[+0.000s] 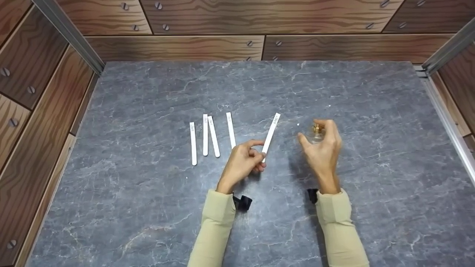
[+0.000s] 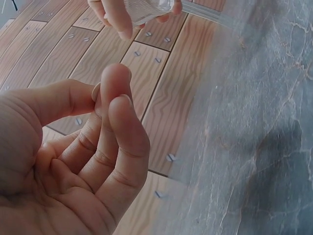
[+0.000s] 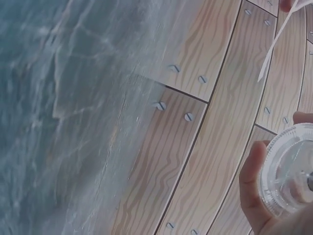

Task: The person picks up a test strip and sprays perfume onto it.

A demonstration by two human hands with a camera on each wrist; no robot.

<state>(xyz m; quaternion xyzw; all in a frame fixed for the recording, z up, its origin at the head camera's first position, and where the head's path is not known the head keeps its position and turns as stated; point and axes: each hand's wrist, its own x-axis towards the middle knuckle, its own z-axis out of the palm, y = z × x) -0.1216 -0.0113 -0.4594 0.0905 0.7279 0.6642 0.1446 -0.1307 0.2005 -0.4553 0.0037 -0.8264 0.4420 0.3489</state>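
My left hand [image 1: 243, 159] pinches a white paper test strip [image 1: 271, 135] near its lower end, the strip tilted up to the right with small dark writing at its far tip. To the right, my right hand [image 1: 323, 148] holds a clear glass perfume bottle [image 1: 316, 138], its index finger by the gold spray top [image 1: 316, 128]. In the right wrist view the ribbed base of the bottle [image 3: 274, 171] faces the camera, with fingers around it. The strip [image 3: 276, 44] shows there edge-on. In the left wrist view, the thumb meets the fingertips [image 2: 117, 78].
Left of my hands, several more white strips lie on the grey marbled table [image 1: 148, 207]: one at far left [image 1: 193, 144], a close pair [image 1: 205, 135], and one [image 1: 231, 128] partly behind my left hand. Wood-patterned walls [image 1: 207, 48] border the table.
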